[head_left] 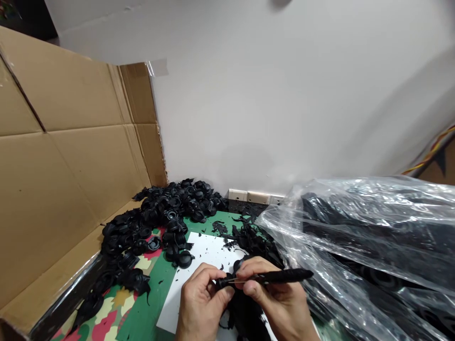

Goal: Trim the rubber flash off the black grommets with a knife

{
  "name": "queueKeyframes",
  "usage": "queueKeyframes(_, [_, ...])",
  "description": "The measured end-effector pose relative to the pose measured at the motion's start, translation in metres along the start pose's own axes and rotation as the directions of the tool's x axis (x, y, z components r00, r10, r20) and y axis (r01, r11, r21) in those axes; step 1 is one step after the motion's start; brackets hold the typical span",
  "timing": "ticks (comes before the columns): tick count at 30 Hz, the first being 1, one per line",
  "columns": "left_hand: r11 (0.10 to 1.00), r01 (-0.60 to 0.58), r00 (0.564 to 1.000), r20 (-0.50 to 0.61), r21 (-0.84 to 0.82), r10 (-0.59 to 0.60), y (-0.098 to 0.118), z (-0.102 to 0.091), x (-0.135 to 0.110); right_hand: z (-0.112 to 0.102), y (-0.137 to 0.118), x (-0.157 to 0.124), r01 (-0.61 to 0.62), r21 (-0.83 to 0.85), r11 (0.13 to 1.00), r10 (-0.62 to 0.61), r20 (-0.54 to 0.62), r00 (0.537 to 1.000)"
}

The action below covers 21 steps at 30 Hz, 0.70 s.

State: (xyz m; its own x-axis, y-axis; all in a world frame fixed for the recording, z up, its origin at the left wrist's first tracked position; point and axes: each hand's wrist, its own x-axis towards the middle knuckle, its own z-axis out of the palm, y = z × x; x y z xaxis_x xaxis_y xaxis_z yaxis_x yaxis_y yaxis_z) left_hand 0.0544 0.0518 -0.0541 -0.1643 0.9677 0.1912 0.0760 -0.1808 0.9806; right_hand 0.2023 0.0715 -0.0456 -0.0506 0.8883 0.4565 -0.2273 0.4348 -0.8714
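Observation:
Near the bottom middle, my left hand [201, 303] pinches a small black rubber part [222, 283] between thumb and forefinger. From the right, my right hand [279, 300] grips a slim tool with a black handle [286, 276] and a thin metal shaft. The shaft points left and its tip meets the rubber part; whether it has gone into the material I cannot tell. Beneath both hands, more black material [245, 312] lies over a white sheet [174, 303], partly hidden by the fingers.
A large heap of black ribbed rubber parts [174, 214] spreads along the left. Black scraps [254, 239] lie beyond my hands on a green surface [142, 315]. Cardboard [78, 109] stands at left, and a clear plastic bag of black parts [355, 222] fills the right. Sockets [258, 197] line the wall.

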Motion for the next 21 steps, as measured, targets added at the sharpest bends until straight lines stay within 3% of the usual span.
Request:
queueKeyframes(15, [1.0,0.004,1.0,-0.008,-0.012,-0.004,-0.0015,0.0004,0.0012,0.0012,0.0009,0.0013,0.14,-0.141,0.98,-0.133,0.059,0.989])
queueKeyframes(19, [0.999,0.024,1.0,-0.019,-0.028,-0.025,-0.0029,0.0009,0.0014,-0.0003,0.0008,-0.0001,0.267,-0.237,0.934,-0.237,0.145,0.961])
queueKeyframes(21, [0.999,0.04,0.999,-0.017,-0.024,-0.041,-0.002,0.0003,0.0011,0.0003,-0.0011,-0.0004,0.375,-0.317,0.871,-0.31,0.237,0.921])
